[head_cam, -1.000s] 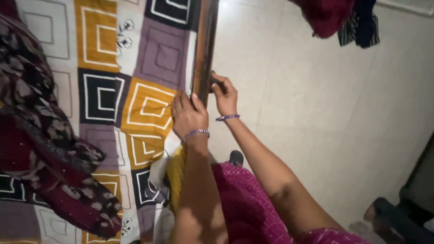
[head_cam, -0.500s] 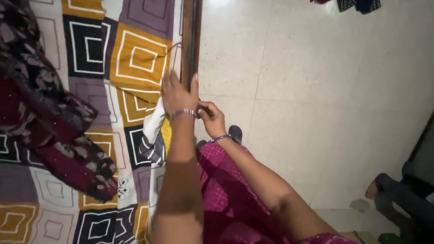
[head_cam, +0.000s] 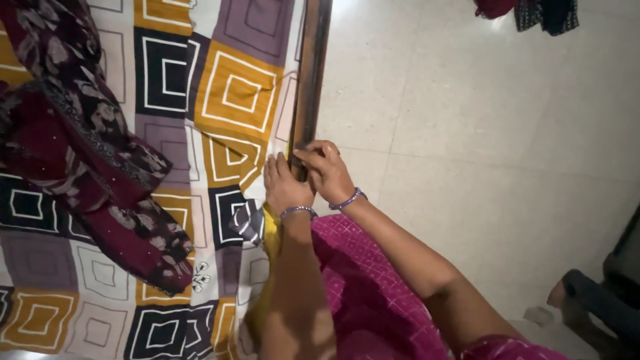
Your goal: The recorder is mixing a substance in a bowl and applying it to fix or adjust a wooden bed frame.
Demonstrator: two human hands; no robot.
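Patterned bedsheet [head_cam: 200, 100] covers the bed, its edge meeting the dark wooden bed rail [head_cam: 310, 73]. Left hand [head_cam: 285, 187] lies flat, fingers together, pressing the sheet's edge beside the rail. Right hand [head_cam: 327, 170] curls over the rail, fingertips pinched at the seam. Both hands now sit nearer along the rail than a second ago. Maroon floral cloth [head_cam: 73, 153] lies left; tiled floor [head_cam: 500, 133] right.

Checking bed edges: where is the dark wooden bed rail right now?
Head view, upper centre: wooden rail between patterned bedsheet and tiled floor, both hands on it.
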